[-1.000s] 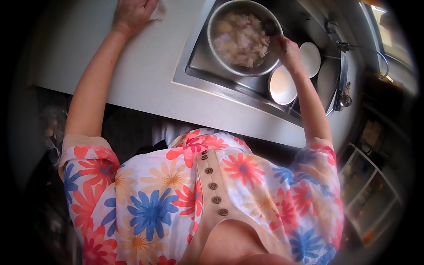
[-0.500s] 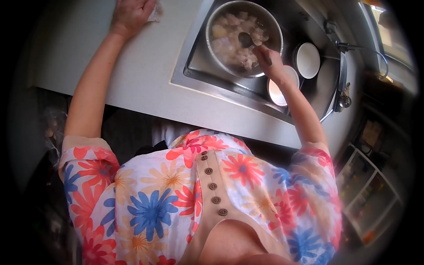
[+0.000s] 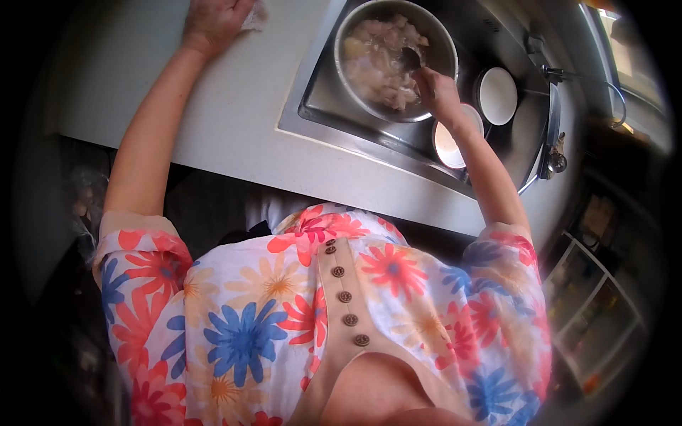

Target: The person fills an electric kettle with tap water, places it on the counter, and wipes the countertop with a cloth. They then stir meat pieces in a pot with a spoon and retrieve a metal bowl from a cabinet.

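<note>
A round metal pot (image 3: 344, 89) stands in the steel sink, with pale meat pieces (image 3: 387, 71) in cloudy liquid inside it. Over the pot's right side, my right hand (image 3: 438, 92) is closed on a spoon (image 3: 410, 59), whose dark bowl is at the meat. Most of the spoon's handle is hidden by the fingers. On the countertop at the upper left rests my left hand (image 3: 213, 25), its fingers bent around or over a whitish crumpled cloth (image 3: 254, 17); its fingertips are cut off by the frame edge.
Two white bowls stand in the sink right of the pot, one (image 3: 449, 145) partly under my right wrist, the other (image 3: 497, 96) behind it. A curved faucet (image 3: 604, 83) is at the right. The pale countertop (image 3: 234, 142) runs along the sink's front and left.
My right hand and the spoon have moved from the pot's right rim inward over the meat, and the meat pieces have shifted. My left hand stays on the counter by the cloth.
</note>
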{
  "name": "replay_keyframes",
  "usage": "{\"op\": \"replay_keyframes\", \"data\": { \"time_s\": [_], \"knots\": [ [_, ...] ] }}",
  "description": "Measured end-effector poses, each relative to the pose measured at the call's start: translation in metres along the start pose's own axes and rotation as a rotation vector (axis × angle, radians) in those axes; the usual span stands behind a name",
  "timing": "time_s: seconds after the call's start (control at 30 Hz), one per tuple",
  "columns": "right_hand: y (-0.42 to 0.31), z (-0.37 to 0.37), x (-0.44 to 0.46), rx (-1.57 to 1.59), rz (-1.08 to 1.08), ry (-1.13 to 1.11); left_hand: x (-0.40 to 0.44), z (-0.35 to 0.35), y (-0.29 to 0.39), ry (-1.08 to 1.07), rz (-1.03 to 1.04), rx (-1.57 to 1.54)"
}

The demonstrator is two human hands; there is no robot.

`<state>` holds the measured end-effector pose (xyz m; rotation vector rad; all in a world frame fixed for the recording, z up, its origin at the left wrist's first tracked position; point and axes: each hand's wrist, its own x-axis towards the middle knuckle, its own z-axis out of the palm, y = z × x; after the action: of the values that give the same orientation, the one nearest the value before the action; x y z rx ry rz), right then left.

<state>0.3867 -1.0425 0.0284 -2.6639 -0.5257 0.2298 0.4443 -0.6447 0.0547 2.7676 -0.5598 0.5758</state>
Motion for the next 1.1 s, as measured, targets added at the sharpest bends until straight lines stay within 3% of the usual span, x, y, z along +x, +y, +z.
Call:
{"op": "replay_keyframes", "data": {
  "time_s": [0.13, 0.23, 0.43, 0.63, 0.77, 0.93, 1.03, 1.1],
  "knots": [
    [-0.024, -0.043, -0.007, 0.186, 0.071, 0.026, 0.0, -0.001, 0.0, -0.002, -0.006, -0.005],
    [-0.031, -0.034, -0.013, 0.354, 0.143, 0.028, 0.001, -0.002, 0.001, -0.014, 0.0, -0.012],
    [-0.005, 0.017, 0.012, 0.195, 0.069, 0.012, -0.002, -0.002, -0.001, -0.004, 0.006, -0.01],
    [0.001, -0.022, 0.01, 0.436, 0.322, 0.029, -0.001, -0.004, 0.002, -0.002, -0.001, -0.024],
    [0.011, 0.019, 0.022, 0.168, 0.176, 0.024, 0.003, -0.008, -0.001, -0.01, 0.006, 0.01],
    [0.005, -0.03, 0.014, 0.354, 0.176, 0.087, -0.002, -0.002, 0.001, 0.015, -0.003, -0.025],
    [0.022, -0.044, 0.007, -0.09, 0.033, 0.022, -0.001, -0.002, 0.0, 0.015, -0.008, -0.018],
    [0.033, -0.025, 0.0, -0.299, 0.021, -0.174, 0.003, -0.004, -0.001, 0.008, -0.013, -0.022]
  ]
}}
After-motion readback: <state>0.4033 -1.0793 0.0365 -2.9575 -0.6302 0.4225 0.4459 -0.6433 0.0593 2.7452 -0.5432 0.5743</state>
